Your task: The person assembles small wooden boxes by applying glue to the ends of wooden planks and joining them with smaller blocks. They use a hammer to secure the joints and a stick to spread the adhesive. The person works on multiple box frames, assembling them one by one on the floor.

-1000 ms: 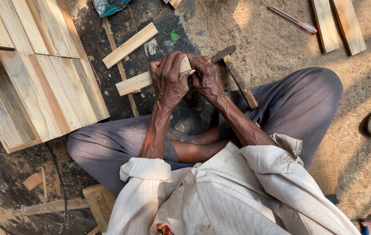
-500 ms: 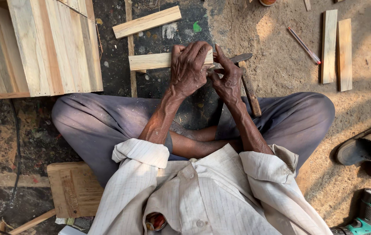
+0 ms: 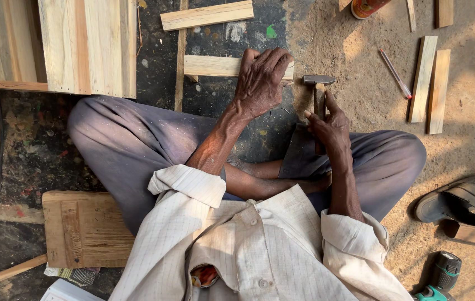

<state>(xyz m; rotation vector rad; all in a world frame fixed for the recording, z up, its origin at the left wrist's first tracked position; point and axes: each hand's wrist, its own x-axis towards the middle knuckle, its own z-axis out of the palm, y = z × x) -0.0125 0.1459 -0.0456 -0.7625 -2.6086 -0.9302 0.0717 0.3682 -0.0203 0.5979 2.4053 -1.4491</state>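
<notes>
Fingers of the left hand curl down over the pale flat wooden slat lying on the dark ground, pinning its right end. Just beside it, the right hand is wrapped tight round the wooden handle of a steel-headed hammer, whose head sits close to the slat's end.

The floor is dark and stained on the left, pale and sandy on the right. A large slatted wooden panel lies top left, with two short planks beside it. Two narrow strips lie side by side on the sand, near a red pencil. A flat board rests lower left, a shoe and a green drill lower right.
</notes>
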